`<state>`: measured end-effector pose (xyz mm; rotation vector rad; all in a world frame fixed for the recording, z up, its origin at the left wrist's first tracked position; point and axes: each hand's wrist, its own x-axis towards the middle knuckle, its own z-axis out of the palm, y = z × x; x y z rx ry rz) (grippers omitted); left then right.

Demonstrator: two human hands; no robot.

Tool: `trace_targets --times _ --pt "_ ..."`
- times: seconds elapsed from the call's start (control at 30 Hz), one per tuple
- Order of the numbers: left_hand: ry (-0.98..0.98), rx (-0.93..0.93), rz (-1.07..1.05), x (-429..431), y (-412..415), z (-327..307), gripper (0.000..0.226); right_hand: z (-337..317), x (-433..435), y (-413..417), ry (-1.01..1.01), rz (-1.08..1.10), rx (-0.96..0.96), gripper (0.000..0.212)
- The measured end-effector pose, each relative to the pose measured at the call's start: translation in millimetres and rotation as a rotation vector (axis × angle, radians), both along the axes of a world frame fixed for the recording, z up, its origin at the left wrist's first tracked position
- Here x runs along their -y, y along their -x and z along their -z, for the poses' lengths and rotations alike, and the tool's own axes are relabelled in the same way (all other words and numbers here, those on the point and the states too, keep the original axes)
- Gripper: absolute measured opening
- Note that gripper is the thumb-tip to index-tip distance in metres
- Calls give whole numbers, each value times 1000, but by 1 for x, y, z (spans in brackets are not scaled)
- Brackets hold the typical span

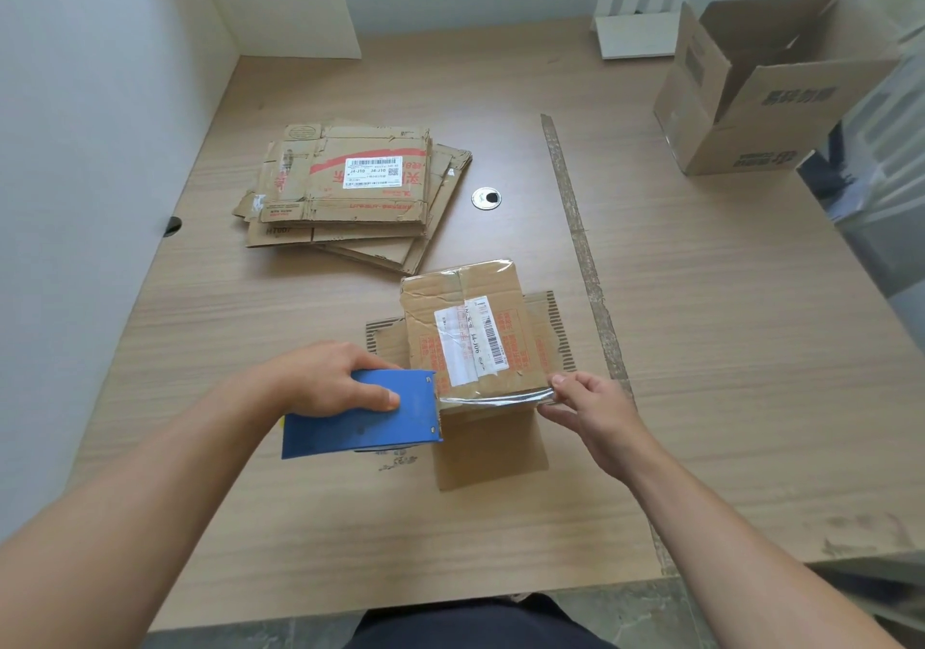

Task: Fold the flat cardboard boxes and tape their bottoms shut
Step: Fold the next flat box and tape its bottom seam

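Wood table (701, 348), box (465, 328) near me: my left hand (325, 378) grips the dispenser (360, 418) at its 9 o'clock, right hand (595, 408) pinches the tape (495, 398) at 3, strip lying 9-to-3.

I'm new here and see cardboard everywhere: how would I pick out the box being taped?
Find the wooden table, then its near side, between the left hand and right hand. The small box stands on its spread flaps, beside a blue tape dispenser. Unlike the flat stack behind it and the open box far right, it is closed, with clear tape along its near edge.
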<state>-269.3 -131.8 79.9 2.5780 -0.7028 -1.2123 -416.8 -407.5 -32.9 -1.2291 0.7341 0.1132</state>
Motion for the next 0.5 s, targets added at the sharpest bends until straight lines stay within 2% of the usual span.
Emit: trace_targets --times 0.27,0.4,0.5 --pt "-7 2 17 -1 0 0 21 -8 2 2 47 -58 28 30" --pt "-3 -10 14 -2 1 1 21 -5 4 11 33 -65 70 24" --pt "3 -14 11 -2 0 2 21 0 2 5 106 -41 32 23"
